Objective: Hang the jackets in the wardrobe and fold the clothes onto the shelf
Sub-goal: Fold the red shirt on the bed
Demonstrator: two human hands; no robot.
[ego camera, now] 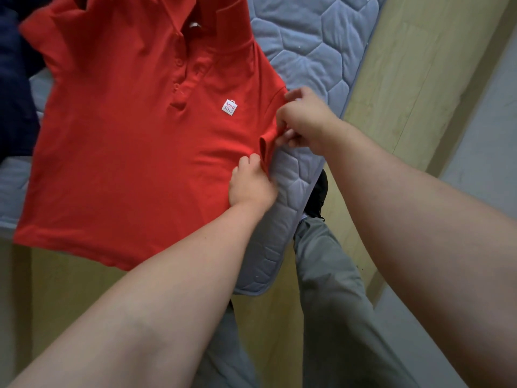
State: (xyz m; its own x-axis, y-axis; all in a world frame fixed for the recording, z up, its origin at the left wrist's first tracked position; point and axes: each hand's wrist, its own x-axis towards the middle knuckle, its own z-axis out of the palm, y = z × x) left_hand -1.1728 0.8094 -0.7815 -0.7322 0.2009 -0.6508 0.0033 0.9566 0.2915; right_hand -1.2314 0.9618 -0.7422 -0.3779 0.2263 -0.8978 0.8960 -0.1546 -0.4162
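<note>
A red polo shirt [126,141] with a small white logo patch lies front up and spread flat on a blue quilted mattress pad [313,46]. Its hem hangs over the bed's near edge. My right hand [307,119] pinches the shirt's right sleeve at its cuff. My left hand [251,186] grips the red fabric just below that sleeve, at the shirt's side seam. Both hands are close together at the shirt's right edge.
A dark navy garment [14,88] lies on the bed at the far left, beside the red shirt. The bed's light wooden frame [414,79] runs along the right. My grey trouser legs [330,289] and a dark shoe stand on the floor by the bed.
</note>
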